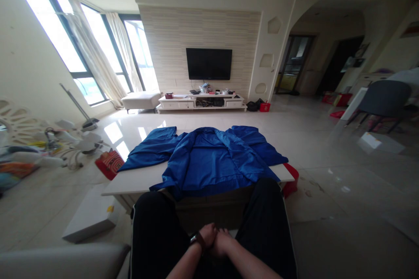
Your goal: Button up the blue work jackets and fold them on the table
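My left hand (208, 234), with a dark watch (196, 239) on its wrist, rests between my knees. My right hand (223, 241) touches it, and the fingers of both are curled in, with no object showing in them. Just beyond my knees a blue long-sleeved jacket (212, 170) lies spread over a white low table (131, 183). Its front is laid apart, with the collar at the far side and the sleeves out to left and right. The hem hangs over the table's near edge. Neither hand touches the jacket.
On the floor at left are a white box (90, 220), a red patterned bag (111, 163) and assorted clutter. A red stool (290, 181) stands by the table's right side. Farther off are a TV cabinet (176, 103), a dark chair (388, 98) and another white box (381, 141).
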`<state>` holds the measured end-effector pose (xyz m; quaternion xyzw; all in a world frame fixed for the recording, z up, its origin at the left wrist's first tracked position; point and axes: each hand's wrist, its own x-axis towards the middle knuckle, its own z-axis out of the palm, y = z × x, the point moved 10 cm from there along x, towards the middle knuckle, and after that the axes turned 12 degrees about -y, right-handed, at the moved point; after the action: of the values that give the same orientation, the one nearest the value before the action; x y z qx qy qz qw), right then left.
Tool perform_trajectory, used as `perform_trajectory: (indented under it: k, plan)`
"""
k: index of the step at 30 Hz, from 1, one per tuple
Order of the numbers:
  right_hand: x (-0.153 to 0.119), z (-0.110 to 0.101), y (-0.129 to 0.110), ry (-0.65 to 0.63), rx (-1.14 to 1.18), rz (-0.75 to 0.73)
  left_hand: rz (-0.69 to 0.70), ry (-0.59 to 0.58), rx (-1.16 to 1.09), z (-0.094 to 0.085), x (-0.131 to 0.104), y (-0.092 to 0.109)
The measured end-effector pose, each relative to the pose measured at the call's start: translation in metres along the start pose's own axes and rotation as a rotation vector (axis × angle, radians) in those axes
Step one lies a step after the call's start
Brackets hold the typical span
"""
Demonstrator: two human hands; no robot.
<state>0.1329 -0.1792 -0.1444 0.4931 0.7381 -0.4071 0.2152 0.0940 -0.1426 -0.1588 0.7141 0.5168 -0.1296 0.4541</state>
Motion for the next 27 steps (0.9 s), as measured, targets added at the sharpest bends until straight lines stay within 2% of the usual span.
perform_trajectory:
  k: [20, 27]
  plan:
    - [0.0066, 0.0043, 0.0038, -0.003, -0.024, 0.006, -0.028, -0.011, 0.025, -0.0016, -0.0033, 0.0035]
    - [-0.0007, 0.0005, 0.002, 0.011, 0.004, 0.008, -0.029, -0.02, 0.014, -0.0029, -0.0081, 0.0055]
